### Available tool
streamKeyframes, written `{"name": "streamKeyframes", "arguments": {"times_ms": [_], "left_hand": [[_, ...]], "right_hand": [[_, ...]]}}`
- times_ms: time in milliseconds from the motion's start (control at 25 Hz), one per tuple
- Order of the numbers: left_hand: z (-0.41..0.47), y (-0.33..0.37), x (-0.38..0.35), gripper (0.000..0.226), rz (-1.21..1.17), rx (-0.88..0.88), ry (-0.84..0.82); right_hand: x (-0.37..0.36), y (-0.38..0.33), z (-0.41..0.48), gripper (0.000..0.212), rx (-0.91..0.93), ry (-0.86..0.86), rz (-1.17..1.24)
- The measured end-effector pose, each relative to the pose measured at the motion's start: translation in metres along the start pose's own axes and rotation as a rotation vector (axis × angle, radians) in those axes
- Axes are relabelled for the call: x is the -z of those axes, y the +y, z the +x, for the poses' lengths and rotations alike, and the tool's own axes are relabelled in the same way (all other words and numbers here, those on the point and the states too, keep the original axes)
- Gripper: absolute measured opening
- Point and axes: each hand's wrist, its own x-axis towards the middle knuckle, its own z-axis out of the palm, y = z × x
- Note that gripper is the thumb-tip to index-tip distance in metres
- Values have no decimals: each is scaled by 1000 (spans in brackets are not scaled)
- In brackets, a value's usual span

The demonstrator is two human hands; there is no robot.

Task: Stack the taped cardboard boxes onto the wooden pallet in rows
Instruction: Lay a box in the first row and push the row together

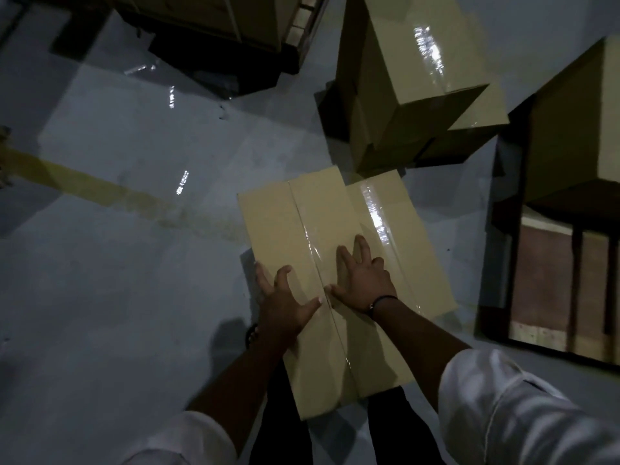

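**Operator:** Where is the box sitting, and what are my hands doing?

**Inspector:** The box [278,229] is lying low in front of you, between your legs. Whether it is on the floor [134,280] or just above it, I cannot tell. Your left hand [285,297] is resting spread at its left edge, with the outer fingers reaching over the side. Your right hand [362,280] is pressing flat on the top, fingers straight. Neither is gripping anything yet.

**Operator:** How is it going to handle?

**Inspector:** I am judging it stiff and flat-sided, so it is likely to hold its shape. Its weight is not showing, so treat it as heavy. The tape [308,236] is glaring along the seam and is probably slick, so you are better off with your palms clear of it. Take hold at the two long sides, low down, with your fingers under the bottom edges.

**Operator:** Which way is it pointing?

**Inspector:** Its long axis is running away from you, with the far end leaning to your left. The seam is following that line. A second box [412,250] is lying just beside it on your right, and I cannot tell whether they are touching or overlapping. The pallet [543,263] is lying near on your right with bare slats showing, and a carton [570,129] is standing at its far end. You are probably going to need to turn the box to square it with that row.
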Motion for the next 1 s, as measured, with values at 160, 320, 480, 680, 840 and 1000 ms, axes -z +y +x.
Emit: {"name": "streamKeyframes", "arguments": {"times_ms": [160, 320, 480, 680, 840, 1000], "left_hand": [[-40, 54, 12, 114, 118, -45, -1], [-88, 125, 18, 112, 180, -129, 46], [-146, 215, 8, 108, 186, -204, 121], [-225, 317, -3, 111, 144, -334, 123], [-284, 343, -22, 115, 179, -562, 68], [-347, 352, -46, 118, 302, -800, 41]], "right_hand": [[33, 21, -38, 93, -20, 78, -2], [78, 59, -95, 88, -87, 185, 14], [136, 117, -170, 80, -146, 338, 40], [189, 184, -277, 84, -313, 547, 83], [192, 210, -373, 77, -435, 683, 68], [179, 231, -453, 72, -587, 794, 65]]}}
